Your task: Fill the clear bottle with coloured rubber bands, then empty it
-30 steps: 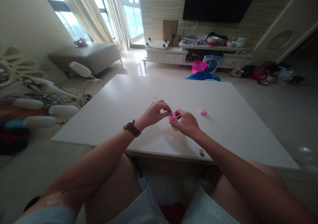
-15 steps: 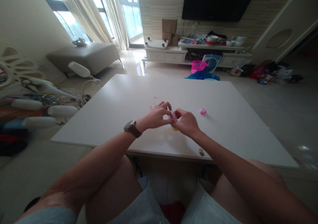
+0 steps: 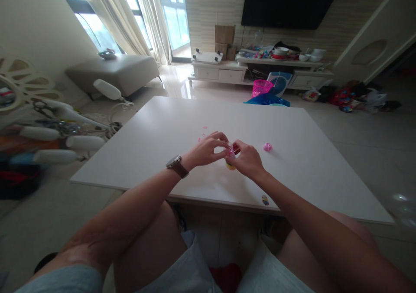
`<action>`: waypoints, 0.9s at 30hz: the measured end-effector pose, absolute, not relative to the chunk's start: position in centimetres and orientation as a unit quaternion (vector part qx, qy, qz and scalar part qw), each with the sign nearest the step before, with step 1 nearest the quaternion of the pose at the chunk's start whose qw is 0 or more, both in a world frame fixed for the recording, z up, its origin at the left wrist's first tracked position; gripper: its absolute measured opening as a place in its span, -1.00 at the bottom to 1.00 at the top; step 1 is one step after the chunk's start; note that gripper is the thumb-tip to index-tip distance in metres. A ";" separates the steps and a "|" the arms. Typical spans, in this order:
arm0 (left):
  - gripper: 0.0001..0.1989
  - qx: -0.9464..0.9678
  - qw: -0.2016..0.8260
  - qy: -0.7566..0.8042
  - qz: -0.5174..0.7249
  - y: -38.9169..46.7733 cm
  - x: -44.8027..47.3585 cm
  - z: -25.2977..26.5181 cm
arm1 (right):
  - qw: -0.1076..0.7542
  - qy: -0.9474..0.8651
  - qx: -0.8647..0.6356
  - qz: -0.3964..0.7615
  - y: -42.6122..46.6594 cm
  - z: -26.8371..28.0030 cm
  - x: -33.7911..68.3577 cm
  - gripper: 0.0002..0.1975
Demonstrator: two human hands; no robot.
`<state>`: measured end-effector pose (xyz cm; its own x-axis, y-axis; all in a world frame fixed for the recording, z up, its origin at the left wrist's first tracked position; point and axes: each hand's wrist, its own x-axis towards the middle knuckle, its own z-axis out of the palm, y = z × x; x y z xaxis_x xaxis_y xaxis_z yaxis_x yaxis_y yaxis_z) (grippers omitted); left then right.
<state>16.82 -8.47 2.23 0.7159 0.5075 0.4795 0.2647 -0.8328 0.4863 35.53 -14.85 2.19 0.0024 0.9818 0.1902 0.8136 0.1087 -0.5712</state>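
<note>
Over the middle of the white table point(image 3: 136, 154), both hands meet at a small pink-and-clear container point(image 3: 231, 153) with a yellow part point(image 3: 230, 166) below it. My right hand point(image 3: 248, 159) pinches it from the right. From the left, the fingertips and thumb of my left hand point(image 3: 208, 150) close in on its upper part; the exact contact is too small to make out. A pink rounded piece point(image 3: 268, 147) lies to the right of my right hand. Just beyond my left hand are several tiny pink pieces point(image 3: 204, 127).
A small minion figure or sticker point(image 3: 265, 200) lies by the table's near edge. Past the far edge stand a pink basket point(image 3: 261, 87) and a blue object point(image 3: 269, 99). A lamp with several white shades point(image 3: 86, 143) is at the left.
The view has shifted slightly. My hands stay at the container, with the right fingers a little more apart from the left, and more of the pink and yellow shows.
</note>
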 end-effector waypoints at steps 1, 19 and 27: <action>-0.79 0.904 0.196 0.212 0.317 -8.4 16.8 2.2 | 0.279 -0.689 -0.652 0.150 -14.9 2.2 35.5 -0.81; -0.72 0.722 0.216 0.566 0.333 0.4 13.7 -2.9 | 0.249 -0.695 -0.661 0.134 -14.8 1.9 35.5 -0.77; -0.57 0.731 0.210 0.618 0.198 3.7 13.9 -7.1 | 0.236 -0.698 -0.661 0.139 -14.7 2.3 35.6 -0.78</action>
<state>13.87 3.68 -7.08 0.1569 0.9871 0.0304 0.8211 -0.1475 0.5514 35.61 -14.73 2.29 -0.0142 0.9891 0.1469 0.8578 0.0876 -0.5066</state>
